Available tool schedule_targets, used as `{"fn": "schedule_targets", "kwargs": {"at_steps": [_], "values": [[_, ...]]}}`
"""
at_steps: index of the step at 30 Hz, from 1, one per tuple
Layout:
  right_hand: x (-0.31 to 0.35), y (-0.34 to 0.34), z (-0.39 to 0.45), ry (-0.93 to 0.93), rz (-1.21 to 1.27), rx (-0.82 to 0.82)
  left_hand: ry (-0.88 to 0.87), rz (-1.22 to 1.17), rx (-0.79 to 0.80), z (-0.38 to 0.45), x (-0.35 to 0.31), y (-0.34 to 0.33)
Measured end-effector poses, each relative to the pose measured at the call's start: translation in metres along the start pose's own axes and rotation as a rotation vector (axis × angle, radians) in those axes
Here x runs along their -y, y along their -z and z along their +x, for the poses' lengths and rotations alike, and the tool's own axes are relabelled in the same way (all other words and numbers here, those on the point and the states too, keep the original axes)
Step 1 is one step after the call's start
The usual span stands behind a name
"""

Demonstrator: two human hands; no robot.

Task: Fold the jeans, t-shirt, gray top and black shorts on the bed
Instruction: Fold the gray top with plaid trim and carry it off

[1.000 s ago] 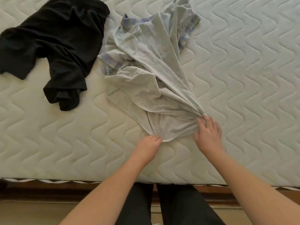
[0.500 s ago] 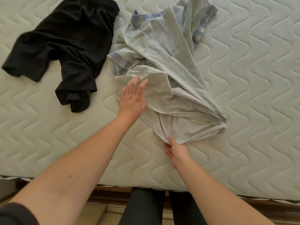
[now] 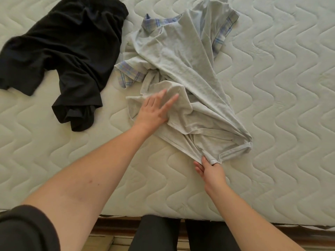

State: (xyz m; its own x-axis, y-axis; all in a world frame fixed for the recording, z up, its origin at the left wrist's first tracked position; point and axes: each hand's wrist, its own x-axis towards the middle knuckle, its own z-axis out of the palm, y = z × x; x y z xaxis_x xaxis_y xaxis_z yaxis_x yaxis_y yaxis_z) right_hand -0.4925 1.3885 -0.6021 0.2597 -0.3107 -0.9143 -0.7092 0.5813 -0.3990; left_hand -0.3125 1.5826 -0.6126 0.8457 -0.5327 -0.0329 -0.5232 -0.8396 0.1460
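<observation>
Now both hands are on the gray top, spread crumpled across the bed.
Far left, the black shorts (image 3: 61, 57) lie bunched on the bed (image 3: 281, 105), well clear of either hand. Next, the left hand (image 3: 155, 110) lies flat with fingers straight, pressing the gray top (image 3: 181, 69) on its left-hand fold. Further right and nearer the bed's edge, the right hand (image 3: 210, 170) pinches the top's bottom hem, the cloth fanning away above it.
</observation>
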Motion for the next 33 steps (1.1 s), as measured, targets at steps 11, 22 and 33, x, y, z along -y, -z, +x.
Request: {"fn": "schedule_targets", "kwargs": {"at_steps": [11, 22, 33], "values": [[0.015, 0.029, -0.001, 0.137, -0.2, 0.036, 0.106, -0.039, 0.123, -0.005, -0.032, 0.004], [0.069, 0.093, -0.05, 0.389, -0.767, -0.037, 0.437, -0.44, -0.099, -0.058, -0.081, 0.116], [0.165, 0.178, -0.13, 0.624, -1.384, -0.073, 0.517, -0.46, -0.143, -0.09, -0.102, 0.242]]}}
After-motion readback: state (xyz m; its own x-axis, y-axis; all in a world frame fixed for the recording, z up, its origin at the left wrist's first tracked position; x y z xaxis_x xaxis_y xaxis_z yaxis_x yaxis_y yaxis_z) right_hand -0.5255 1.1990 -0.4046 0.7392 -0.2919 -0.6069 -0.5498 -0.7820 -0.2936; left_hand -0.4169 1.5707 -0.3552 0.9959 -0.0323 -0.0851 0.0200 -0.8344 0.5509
